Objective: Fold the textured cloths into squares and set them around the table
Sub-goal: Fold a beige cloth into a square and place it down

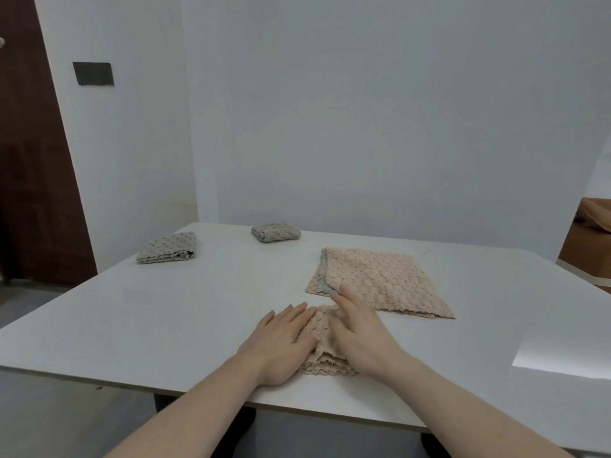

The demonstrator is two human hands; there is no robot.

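Lying between both hands [281, 338]: folded beige cloth [325, 355]

White walls [363, 110], brown door [29, 160], grey floor [49, 418].

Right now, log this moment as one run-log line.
left hand flat on folded beige cloth | right hand flat on it | two grey squares placed | unfolded stack waiting

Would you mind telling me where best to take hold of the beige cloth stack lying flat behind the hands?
Probably pinch the beige cloth stack at its near scalloped edge, coming from the near side: it lies flat, that edge faces the person, and the right hand is already beside it.
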